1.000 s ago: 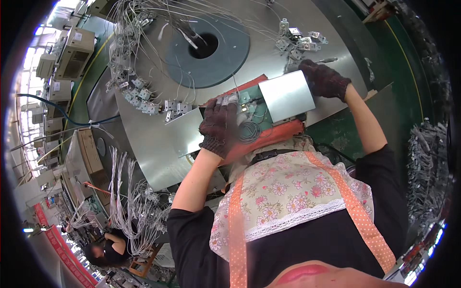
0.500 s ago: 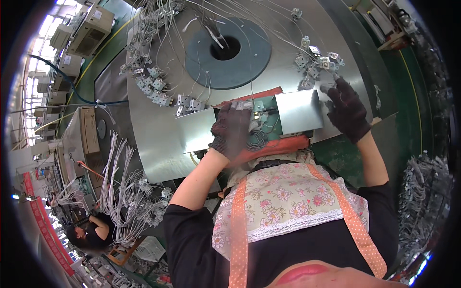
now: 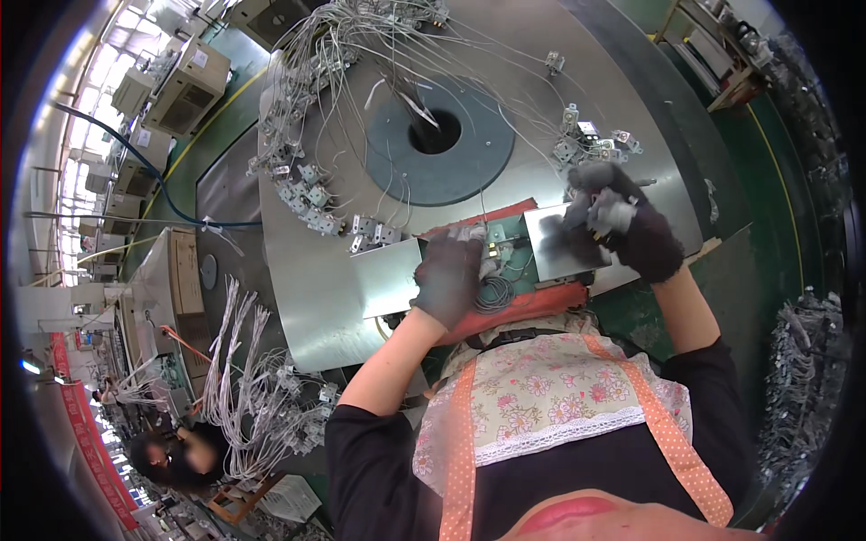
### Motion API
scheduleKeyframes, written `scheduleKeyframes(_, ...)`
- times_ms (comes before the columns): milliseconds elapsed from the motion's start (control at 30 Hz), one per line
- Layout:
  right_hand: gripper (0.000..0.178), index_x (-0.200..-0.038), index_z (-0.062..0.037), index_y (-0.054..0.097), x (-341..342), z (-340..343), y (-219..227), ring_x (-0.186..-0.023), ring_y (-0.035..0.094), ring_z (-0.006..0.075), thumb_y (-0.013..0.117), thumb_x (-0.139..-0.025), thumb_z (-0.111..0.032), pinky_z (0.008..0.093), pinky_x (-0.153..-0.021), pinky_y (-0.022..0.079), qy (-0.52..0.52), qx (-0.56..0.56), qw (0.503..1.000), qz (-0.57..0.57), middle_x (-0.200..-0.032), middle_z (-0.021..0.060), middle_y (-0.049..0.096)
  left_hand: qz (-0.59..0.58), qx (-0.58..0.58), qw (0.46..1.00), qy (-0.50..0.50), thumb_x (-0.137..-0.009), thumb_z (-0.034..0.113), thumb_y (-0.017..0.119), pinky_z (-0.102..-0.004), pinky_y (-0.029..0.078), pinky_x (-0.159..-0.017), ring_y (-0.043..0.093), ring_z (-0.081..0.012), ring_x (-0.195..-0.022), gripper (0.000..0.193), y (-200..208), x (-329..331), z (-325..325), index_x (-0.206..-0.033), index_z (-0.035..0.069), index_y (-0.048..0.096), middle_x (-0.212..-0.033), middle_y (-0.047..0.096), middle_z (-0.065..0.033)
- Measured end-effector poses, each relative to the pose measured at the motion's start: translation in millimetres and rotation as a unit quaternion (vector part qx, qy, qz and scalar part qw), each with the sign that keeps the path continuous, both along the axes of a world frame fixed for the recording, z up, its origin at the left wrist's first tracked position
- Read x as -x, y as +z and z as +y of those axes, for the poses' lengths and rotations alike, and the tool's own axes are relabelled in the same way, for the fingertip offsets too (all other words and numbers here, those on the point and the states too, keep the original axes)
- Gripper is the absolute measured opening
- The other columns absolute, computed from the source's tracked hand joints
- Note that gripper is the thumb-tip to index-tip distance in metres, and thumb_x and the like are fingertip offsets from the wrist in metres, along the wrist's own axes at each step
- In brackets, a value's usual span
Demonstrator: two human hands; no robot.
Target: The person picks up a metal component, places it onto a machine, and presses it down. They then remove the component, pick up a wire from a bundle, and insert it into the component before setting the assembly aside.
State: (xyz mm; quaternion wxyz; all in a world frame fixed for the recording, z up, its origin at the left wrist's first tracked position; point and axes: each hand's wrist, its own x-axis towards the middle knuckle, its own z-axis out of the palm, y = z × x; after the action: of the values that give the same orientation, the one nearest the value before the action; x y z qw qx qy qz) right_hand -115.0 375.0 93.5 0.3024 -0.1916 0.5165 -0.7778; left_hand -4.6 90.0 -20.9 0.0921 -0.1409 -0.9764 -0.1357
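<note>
A metal table (image 3: 316, 311) fills the middle, with a round grey disc (image 3: 492, 167) around a dark hole toward its far side. Nearer the person's waist lies the open green-and-silver unit (image 3: 519, 257), on the table's near edge, with red padding (image 3: 541, 299) along its near and far sides. The gloved left hand (image 3: 449, 275) lies palm down across the unit's left part, wrist straight, fingers stretched forward and close together; whether they grip anything is hidden. The gloved right hand (image 3: 636, 236) is angled inward from a raised forearm, above the right edge of the silver panel (image 3: 548, 236), its fingers bent toward the thumb; whether they pinch something small cannot be told. Beside the left hand sits a coil of thin grey cable (image 3: 494, 294).
</note>
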Motion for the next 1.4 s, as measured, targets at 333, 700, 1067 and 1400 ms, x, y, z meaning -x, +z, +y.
scheduleKeyframes(333, 0.055, -0.144, 0.0037, 0.047, 11.3, -39.5, 14.7, -0.1, 0.066, 0.0164, 0.055, -0.106, -0.034, 0.041, -0.095, 0.057, 0.077, 0.111, 0.988, -0.081, -0.128, 0.014, 0.064, -0.013, 0.004, 1.0, 0.004, -0.092, 0.028, 0.062, -0.0492, 0.037, -0.111, 0.058, -0.0357, -0.122, 0.046, 11.4, 3.9, 1.9, -0.129, 0.001, 0.058, -0.121, 0.064, -0.0184)
scheduleKeyframes(700, 0.069, -0.152, -0.0087, 0.042, -9.3, -55.5, 28.5, -0.114, 0.068, 0.029, 0.072, -0.091, -0.02, 0.0461, -0.096, 0.058, 0.05, 0.145, 0.988, -0.034, -0.138, 0.0181, 0.058, -0.031, 0.036, 0.999, 0.008, -0.092, 0.029, 0.062, -0.0481, 0.038, -0.112, 0.06, -0.0347, -0.12, 0.048, 8.6, 3.2, 3.2, -0.13, 0.0, 0.058, -0.119, 0.067, -0.0183)
scheduleKeyframes(1067, 0.062, -0.148, -0.0046, 0.046, -17.8, -61.0, 14.1, -0.104, 0.065, 0.018, 0.067, -0.091, -0.011, 0.0372, -0.09, 0.058, 0.01, 0.11, 0.993, -0.05, -0.122, 0.01, 0.062, 0.001, 0.024, 1.0, -0.008, -0.089, 0.025, 0.063, -0.047, 0.039, -0.11, 0.062, -0.0346, -0.117, 0.045, 12.3, 4.9, 3.0, -0.125, -0.002, 0.063, -0.111, 0.07, -0.0195)
scheduleKeyframes(1400, 0.063, -0.144, -0.0114, 0.049, -19.5, -71.1, 6.2, -0.098, 0.069, 0.0244, 0.073, -0.086, -0.014, 0.0446, -0.089, 0.061, -0.015, 0.092, 0.995, -0.037, -0.125, 0.0173, 0.063, 0.003, 0.017, 1.0, 0.004, -0.091, 0.019, 0.059, -0.0506, 0.045, -0.107, 0.058, -0.0429, -0.123, 0.038, -4.7, 1.8, -2.3, -0.124, 0.001, 0.064, -0.117, 0.069, -0.0214)
